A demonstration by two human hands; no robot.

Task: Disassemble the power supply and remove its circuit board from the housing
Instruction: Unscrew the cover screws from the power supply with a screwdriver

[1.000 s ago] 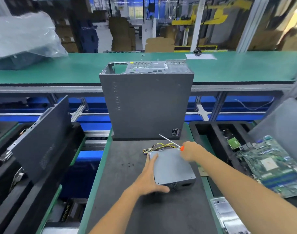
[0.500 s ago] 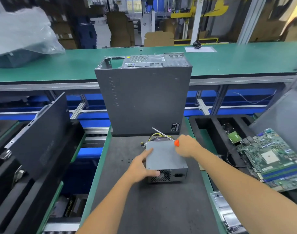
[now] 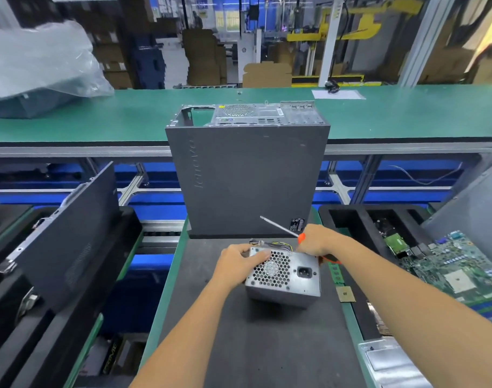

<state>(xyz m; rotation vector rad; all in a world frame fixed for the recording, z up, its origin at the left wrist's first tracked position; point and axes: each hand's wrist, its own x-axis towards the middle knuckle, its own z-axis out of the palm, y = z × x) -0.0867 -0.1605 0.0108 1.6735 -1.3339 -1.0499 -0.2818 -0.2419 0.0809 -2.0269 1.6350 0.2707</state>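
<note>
The power supply [image 3: 284, 278] is a bare grey metal box, sitting on the dark mat of the worktop [image 3: 267, 345] just in front of the upright black computer case [image 3: 246, 177]. Its end face is turned up and toward the person: a honeycomb fan grille on the left of that face, a black mains socket to the right of it. The box is tipped, resting on its lower edge, so its long axis runs away from the person and down toward the case. A bundle of yellow and black wires [image 3: 275, 244] spills from the far end.

The left hand [image 3: 236, 264] holds the box at its upper left corner, fingers curled over the top edge, its grip grasping the housing. The right hand [image 3: 319, 239] is at the upper right corner, its grip clenched round an orange-handled screwdriver [image 3: 284, 229] whose shaft points up and left across the case. A green motherboard [image 3: 449, 273] lies in the tray on the right.
</note>
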